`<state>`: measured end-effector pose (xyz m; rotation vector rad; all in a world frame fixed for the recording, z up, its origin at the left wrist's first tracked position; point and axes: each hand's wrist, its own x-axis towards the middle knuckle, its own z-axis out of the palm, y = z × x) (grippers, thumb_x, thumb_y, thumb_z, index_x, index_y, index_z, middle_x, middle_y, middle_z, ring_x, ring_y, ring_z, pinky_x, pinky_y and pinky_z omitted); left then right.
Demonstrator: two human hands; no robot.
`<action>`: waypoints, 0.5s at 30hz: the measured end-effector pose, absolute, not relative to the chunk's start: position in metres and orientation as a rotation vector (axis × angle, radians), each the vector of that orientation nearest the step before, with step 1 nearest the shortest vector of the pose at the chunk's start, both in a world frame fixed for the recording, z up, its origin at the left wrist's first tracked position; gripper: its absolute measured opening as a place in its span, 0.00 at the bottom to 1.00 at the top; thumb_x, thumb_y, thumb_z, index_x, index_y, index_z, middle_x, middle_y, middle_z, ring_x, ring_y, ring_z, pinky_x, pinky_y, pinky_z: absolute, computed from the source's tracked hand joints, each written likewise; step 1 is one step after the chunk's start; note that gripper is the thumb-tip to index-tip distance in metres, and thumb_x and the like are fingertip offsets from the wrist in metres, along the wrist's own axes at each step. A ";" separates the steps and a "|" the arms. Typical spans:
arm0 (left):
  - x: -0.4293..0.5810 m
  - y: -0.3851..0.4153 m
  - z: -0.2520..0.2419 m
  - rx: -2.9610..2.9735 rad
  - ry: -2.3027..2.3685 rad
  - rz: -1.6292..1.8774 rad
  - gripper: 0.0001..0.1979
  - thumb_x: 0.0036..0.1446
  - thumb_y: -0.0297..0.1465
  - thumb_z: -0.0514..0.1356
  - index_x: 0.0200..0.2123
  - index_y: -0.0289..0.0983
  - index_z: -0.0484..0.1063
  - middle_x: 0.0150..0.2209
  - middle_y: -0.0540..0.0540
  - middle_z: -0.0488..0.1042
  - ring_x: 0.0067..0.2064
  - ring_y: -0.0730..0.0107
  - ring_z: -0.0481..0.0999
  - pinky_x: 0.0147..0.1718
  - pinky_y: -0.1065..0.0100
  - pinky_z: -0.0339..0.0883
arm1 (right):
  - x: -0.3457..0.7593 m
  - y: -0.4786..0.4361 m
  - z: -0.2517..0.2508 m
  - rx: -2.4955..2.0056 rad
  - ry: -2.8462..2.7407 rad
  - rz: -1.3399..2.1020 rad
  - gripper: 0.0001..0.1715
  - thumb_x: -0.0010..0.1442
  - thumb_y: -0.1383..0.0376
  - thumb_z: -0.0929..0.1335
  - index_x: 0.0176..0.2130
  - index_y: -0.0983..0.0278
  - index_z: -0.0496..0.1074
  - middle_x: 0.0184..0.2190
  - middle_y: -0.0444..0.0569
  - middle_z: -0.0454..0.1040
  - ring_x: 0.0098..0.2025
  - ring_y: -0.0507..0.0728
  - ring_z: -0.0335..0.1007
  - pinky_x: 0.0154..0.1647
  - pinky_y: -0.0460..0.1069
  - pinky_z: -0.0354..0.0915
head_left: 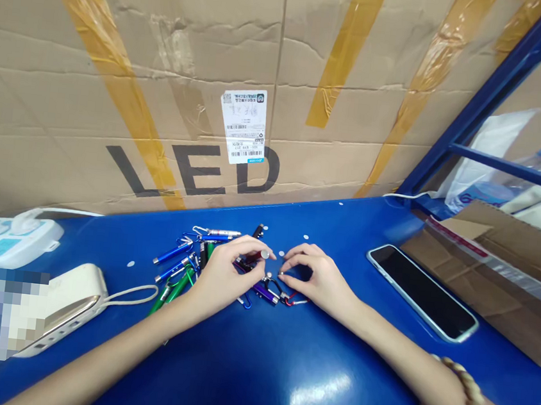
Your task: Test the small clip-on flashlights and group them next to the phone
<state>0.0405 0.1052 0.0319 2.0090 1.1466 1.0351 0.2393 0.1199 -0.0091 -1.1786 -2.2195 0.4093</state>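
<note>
My left hand (224, 272) grips a dark red pen-shaped keychain light (256, 256) with a silver end. My right hand (315, 279) pinches a small silver disc (282, 272), probably a button cell, between its fingertips. Just below both hands lies a heap of similar keychain lights (179, 264) in blue, green and purple, many with carabiner clips. Part of the heap is hidden under my left hand. Several small pale discs (281, 253) are scattered on the blue tabletop (253, 368) around the hands.
A black smartphone (421, 292) lies to the right, with flattened cardboard (485, 276) beyond it. A white power bank (59, 306) with a cord and a white device (8, 240) sit at left. A large taped carton (122, 51) and blue shelf frame (487, 116) stand behind.
</note>
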 end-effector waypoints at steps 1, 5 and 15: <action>0.041 0.105 0.032 1.998 1.161 1.015 0.09 0.50 0.22 0.53 0.29 0.37 0.73 0.33 0.48 0.75 0.35 0.71 0.72 0.33 0.71 0.66 | 0.240 0.120 -0.009 -1.187 -2.212 0.414 0.02 0.51 0.67 0.73 0.29 0.61 0.76 0.36 0.48 0.75 0.40 0.56 0.70 0.44 0.53 0.66; 0.041 0.102 0.031 1.868 1.215 0.895 0.08 0.47 0.23 0.49 0.22 0.37 0.65 0.22 0.53 0.65 0.25 0.75 0.64 0.24 0.73 0.58 | 0.239 0.118 -0.008 -1.152 -2.217 0.381 0.01 0.52 0.67 0.72 0.28 0.61 0.76 0.34 0.47 0.76 0.38 0.57 0.72 0.40 0.53 0.67; 0.050 0.087 0.004 1.848 1.243 0.794 0.06 0.47 0.28 0.49 0.20 0.38 0.57 0.18 0.55 0.55 0.21 0.76 0.54 0.21 0.72 0.47 | 0.221 0.086 0.013 -0.706 -1.984 0.123 0.04 0.56 0.69 0.70 0.34 0.63 0.76 0.31 0.48 0.77 0.32 0.52 0.72 0.33 0.48 0.67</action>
